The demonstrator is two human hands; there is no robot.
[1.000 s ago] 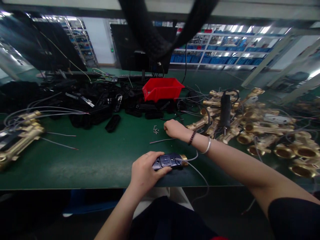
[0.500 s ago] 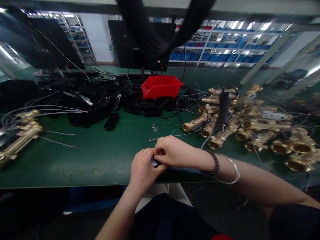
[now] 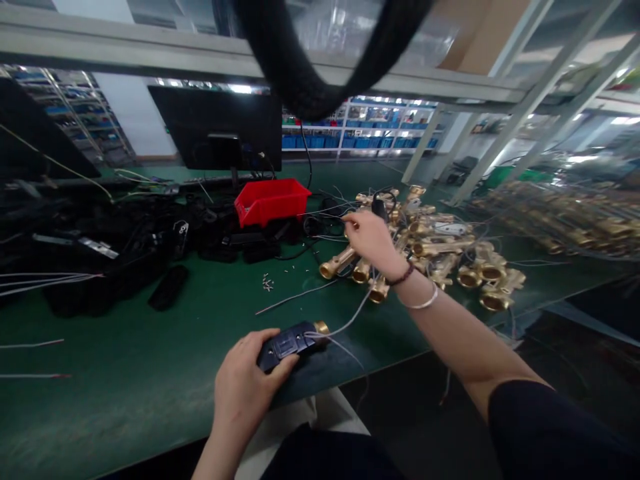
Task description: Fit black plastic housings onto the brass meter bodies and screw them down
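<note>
Assembly in hand: left hand grips a dark plastic module with a brass end and thin trailing wires, fingers curled over it at the near table edge. Right hand reaches to the black-handled tool on the heap of brass fittings; grip unclear. Loose small screws lie between the hands, red plastic bin beyond.

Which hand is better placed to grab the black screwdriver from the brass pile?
Right. The right hand is already out over the brass fittings, at the black screwdriver. The left hand is busy gripping the black module near the table edge.
</note>
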